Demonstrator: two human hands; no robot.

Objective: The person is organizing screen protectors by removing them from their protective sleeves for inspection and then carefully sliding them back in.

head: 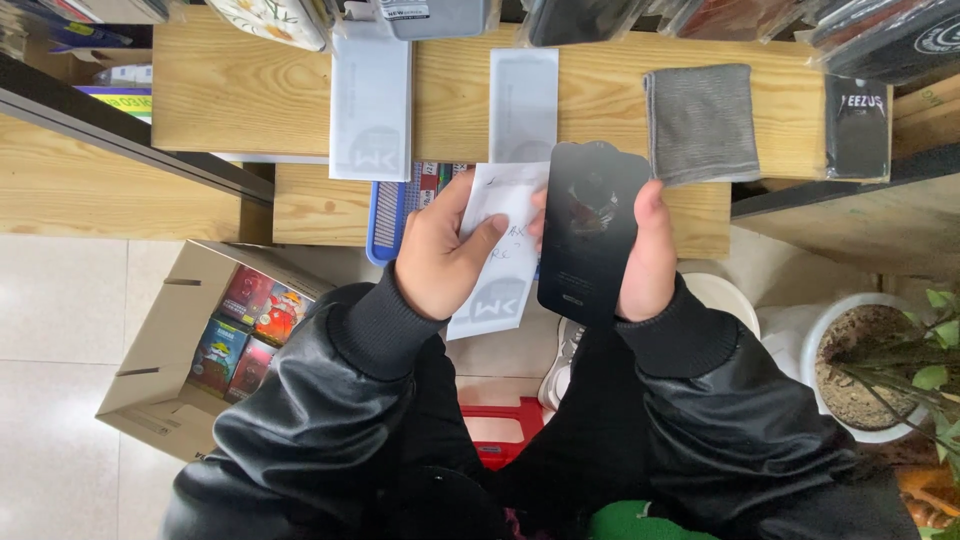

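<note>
Cloth: grey folded microfibre cloth (pixel 699 122) on the wooden surface (pixel 250 95).
Box: open cardboard box (pixel 160 350) on the floor.
Pot: white round plant pot (pixel 835 330), right.

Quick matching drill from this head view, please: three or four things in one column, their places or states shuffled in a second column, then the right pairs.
Things
1. white paper sleeve
2. black screen protector
3. grey cloth
4. cardboard box

Places
A. lying flat on the wooden shelf
B. on the floor, holding colourful packs
C. held in the left hand
D. held in the right hand

Pairs: 1-C, 2-D, 3-A, 4-B
</note>
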